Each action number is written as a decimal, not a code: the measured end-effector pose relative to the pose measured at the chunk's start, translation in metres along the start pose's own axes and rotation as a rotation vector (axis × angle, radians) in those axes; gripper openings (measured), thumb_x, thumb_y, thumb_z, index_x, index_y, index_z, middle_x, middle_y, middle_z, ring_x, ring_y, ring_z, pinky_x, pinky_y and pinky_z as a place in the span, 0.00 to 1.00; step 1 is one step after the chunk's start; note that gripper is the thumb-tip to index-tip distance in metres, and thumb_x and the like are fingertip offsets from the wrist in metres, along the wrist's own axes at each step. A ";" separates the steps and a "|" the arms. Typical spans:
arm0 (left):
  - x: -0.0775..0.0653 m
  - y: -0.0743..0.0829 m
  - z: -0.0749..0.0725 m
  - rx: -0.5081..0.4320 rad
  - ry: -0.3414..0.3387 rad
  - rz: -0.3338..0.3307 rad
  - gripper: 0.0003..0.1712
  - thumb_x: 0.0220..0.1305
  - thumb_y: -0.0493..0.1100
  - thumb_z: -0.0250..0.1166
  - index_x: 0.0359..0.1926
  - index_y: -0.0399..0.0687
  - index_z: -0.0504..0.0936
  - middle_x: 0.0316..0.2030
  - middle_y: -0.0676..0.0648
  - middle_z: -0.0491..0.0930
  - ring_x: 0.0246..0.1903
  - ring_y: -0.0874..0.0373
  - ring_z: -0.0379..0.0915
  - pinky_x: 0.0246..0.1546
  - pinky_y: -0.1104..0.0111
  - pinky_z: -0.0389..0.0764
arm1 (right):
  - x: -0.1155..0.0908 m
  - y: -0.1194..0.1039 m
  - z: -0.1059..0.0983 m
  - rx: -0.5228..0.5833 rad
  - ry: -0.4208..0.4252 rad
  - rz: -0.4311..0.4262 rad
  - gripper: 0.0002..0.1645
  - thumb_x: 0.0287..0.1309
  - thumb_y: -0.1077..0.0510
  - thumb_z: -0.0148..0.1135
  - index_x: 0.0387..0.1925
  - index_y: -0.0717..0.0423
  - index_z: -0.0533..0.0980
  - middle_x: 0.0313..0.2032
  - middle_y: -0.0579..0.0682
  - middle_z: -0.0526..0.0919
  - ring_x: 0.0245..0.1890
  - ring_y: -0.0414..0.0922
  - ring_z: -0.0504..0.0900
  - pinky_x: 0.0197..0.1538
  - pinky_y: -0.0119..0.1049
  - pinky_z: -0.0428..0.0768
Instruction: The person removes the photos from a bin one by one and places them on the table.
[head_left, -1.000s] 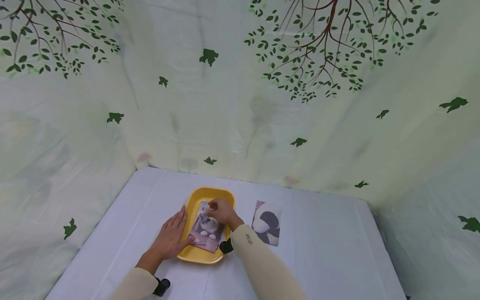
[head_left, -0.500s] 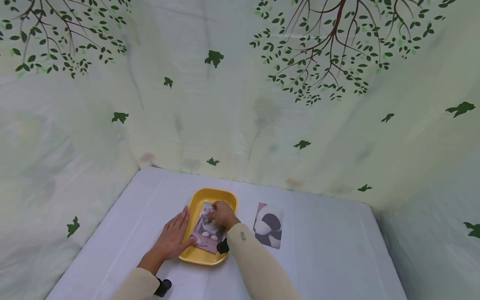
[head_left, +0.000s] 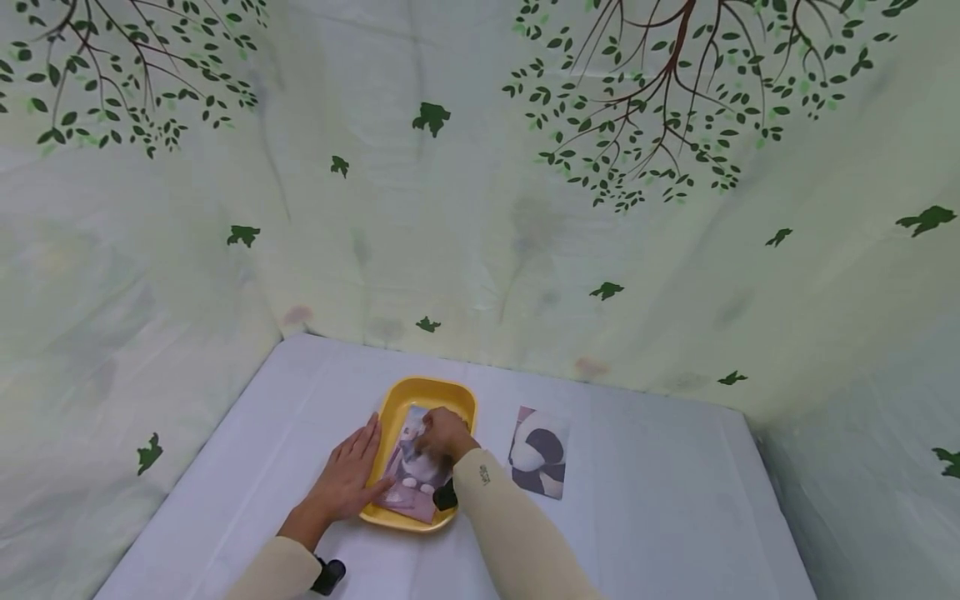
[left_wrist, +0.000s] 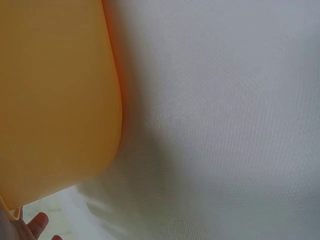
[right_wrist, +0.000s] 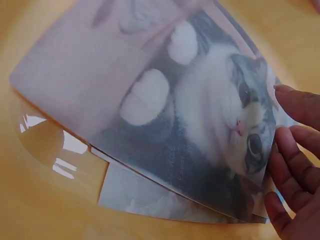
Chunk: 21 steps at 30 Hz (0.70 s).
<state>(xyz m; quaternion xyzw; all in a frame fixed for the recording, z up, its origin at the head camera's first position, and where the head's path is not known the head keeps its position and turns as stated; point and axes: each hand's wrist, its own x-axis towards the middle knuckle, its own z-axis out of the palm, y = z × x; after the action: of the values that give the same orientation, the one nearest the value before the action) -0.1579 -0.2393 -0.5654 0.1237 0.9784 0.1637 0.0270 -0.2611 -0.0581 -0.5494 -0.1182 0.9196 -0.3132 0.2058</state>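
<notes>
A yellow tray [head_left: 427, 387] stands on the table with picture cards in it. The uppermost, a cat picture card [head_left: 411, 498], is pinched at its far end by my right hand [head_left: 446, 433]. Up close in the right wrist view, fingers and thumb of the right hand [right_wrist: 297, 162] meet at the edge by the cat's head, and the card bows slightly. Beneath it another card [right_wrist: 145, 192] sticks out. My left hand [head_left: 342, 477] rests straight-fingered along the tray's left rim, thumb reaching over the inside. The left wrist view mostly has the tray's outer wall [left_wrist: 55, 95].
To the right of the tray, a panda picture card [head_left: 539, 454] lies flat on the white-covered table [head_left: 660, 500]. A pale curtain [head_left: 465, 250] printed with branches and leaves hangs behind the table and at both sides.
The cat card has slid toward the near end of the tray, with my right hand drawing slightly nearer too. My left hand has stayed on the rim. The head view has shifted slightly.
</notes>
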 end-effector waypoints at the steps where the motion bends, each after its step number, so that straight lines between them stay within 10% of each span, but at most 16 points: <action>1: 0.000 0.000 0.000 0.003 -0.003 0.000 0.54 0.62 0.62 0.59 0.72 0.28 0.47 0.74 0.34 0.43 0.70 0.36 0.45 0.67 0.42 0.50 | 0.000 0.001 0.001 0.008 0.003 -0.007 0.18 0.50 0.57 0.72 0.41 0.64 0.81 0.26 0.47 0.75 0.27 0.44 0.71 0.31 0.34 0.71; 7: 0.001 0.000 -0.001 0.014 -0.015 -0.004 0.55 0.62 0.63 0.59 0.73 0.29 0.46 0.74 0.35 0.42 0.70 0.36 0.44 0.67 0.43 0.51 | 0.000 0.003 0.006 0.088 0.002 -0.039 0.21 0.50 0.58 0.73 0.46 0.61 0.82 0.40 0.52 0.85 0.35 0.43 0.79 0.39 0.35 0.81; 21: 0.001 0.000 0.000 0.016 -0.003 0.006 0.55 0.62 0.64 0.58 0.73 0.29 0.47 0.74 0.35 0.42 0.70 0.37 0.46 0.67 0.42 0.52 | -0.004 0.002 0.005 0.218 -0.059 -0.018 0.09 0.50 0.59 0.73 0.35 0.55 0.85 0.28 0.43 0.83 0.27 0.38 0.76 0.31 0.29 0.76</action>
<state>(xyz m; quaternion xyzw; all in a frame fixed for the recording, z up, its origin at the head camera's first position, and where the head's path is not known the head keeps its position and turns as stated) -0.1591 -0.2390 -0.5655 0.1271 0.9792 0.1558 0.0268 -0.2558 -0.0575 -0.5533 -0.1125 0.8724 -0.4097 0.2416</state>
